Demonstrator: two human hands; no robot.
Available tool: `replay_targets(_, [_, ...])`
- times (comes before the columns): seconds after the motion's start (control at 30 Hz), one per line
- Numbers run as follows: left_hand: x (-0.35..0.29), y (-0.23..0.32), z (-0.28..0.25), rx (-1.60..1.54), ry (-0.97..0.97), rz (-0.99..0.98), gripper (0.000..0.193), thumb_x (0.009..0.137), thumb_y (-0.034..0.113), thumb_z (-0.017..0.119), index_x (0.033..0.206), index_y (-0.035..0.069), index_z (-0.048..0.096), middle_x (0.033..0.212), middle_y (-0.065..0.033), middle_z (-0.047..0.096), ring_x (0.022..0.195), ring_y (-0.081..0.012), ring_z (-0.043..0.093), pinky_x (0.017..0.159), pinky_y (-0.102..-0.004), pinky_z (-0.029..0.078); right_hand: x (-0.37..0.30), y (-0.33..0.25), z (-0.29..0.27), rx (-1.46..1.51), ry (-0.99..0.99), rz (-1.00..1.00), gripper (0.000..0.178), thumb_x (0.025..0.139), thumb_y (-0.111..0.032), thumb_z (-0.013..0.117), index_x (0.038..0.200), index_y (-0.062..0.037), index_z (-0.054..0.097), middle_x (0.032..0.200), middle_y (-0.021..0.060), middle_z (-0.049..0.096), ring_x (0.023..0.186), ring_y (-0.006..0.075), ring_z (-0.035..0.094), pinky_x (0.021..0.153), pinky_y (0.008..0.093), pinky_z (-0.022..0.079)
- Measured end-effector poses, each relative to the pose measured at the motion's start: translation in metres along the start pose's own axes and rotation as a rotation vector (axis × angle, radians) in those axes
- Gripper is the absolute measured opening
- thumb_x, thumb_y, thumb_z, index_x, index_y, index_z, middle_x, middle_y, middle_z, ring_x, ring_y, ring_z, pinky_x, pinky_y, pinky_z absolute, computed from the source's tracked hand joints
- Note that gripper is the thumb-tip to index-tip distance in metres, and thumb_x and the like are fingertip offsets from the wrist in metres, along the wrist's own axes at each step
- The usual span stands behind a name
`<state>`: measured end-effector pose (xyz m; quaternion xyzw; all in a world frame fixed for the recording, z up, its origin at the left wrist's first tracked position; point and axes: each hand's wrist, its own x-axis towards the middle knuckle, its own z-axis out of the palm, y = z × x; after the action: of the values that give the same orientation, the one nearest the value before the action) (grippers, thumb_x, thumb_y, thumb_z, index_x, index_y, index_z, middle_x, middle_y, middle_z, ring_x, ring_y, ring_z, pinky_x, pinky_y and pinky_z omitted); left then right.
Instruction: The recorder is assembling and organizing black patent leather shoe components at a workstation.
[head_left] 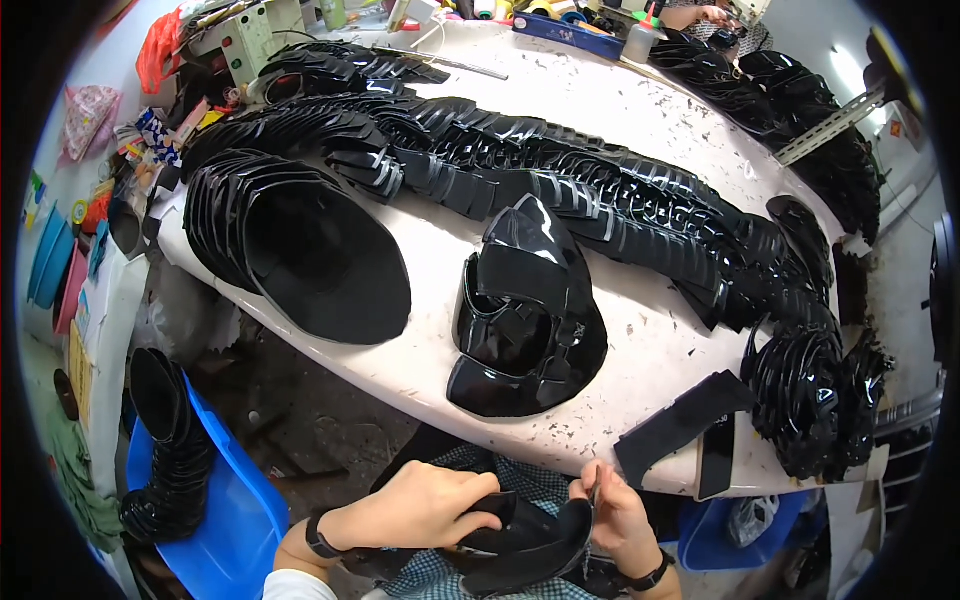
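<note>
My left hand pinches the edge of a black curved leather-like piece above my lap, its thumb and fingers closed on it. On the other side, the fingers of my right hand are closed on the same piece's raised edge. The piece is bent, and its inner side faces partly up. On the table just beyond my hands lies a small heap of glossy black panels, some curved over one another. Two flat black strips rest by the table edge near my right hand.
A fanned stack of large oval black pieces sits at the table's left. Long overlapping rows of glossy black parts run across the white table. A blue tub stands at lower left, a blue bin under the table's right edge.
</note>
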<state>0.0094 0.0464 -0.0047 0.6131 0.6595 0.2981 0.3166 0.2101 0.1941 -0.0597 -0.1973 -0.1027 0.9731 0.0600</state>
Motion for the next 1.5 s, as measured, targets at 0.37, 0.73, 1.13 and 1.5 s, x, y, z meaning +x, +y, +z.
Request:
replay_targets(0.37, [0.022,-0.001,-0.004,-0.762,-0.395,-0.076,0.028,0.077,0.021,0.062,0.096,0.0,0.058,0.064,-0.0107,0.06,0.055,-0.0158,0.059,0.053,-0.0261,0.045,0.0,-0.019,0.059,-1.294,-0.314,-0.54,0.024,0.083,-0.02,0.055,0.073,0.002,0.058,0.056,0.0101,0.055,0.044,0.0184,0.051,0.045,0.0258,0.041])
replay_targets(0.73, [0.035,0.0,-0.002,-0.684,-0.458,-0.067,0.026,0.076,0.023,0.064,0.084,0.0,0.059,0.058,-0.007,0.055,0.049,-0.013,0.05,0.047,-0.0263,0.039,0.013,-0.013,0.059,-1.617,-0.323,-0.453,0.048,0.074,-0.016,0.067,0.11,0.0012,0.038,0.062,0.0087,0.058,0.05,0.0172,0.057,0.047,0.0231,0.04])
replay_targets(1.13, [0.036,-0.001,-0.002,-0.615,-0.404,-0.008,0.025,0.075,0.023,0.064,0.083,0.001,0.059,0.057,-0.0092,0.055,0.048,-0.0148,0.051,0.047,-0.0276,0.039,0.015,-0.012,0.055,-1.6,-0.222,-0.402,0.048,0.074,-0.013,0.065,0.11,0.0025,0.039,0.066,0.0103,0.061,0.06,0.0217,0.062,0.055,0.0251,0.047])
replay_targets(1.5, [0.051,-0.02,0.013,-0.895,-0.509,-0.116,0.024,0.069,0.016,0.07,0.083,0.0,0.06,0.064,-0.0012,0.058,0.056,-0.0065,0.05,0.05,-0.0212,0.04,0.028,-0.034,0.063,-1.509,-0.28,-0.309,0.01,0.076,-0.009,0.062,0.075,-0.0021,0.056,0.061,0.0084,0.057,0.052,0.0184,0.056,0.049,0.0257,0.042])
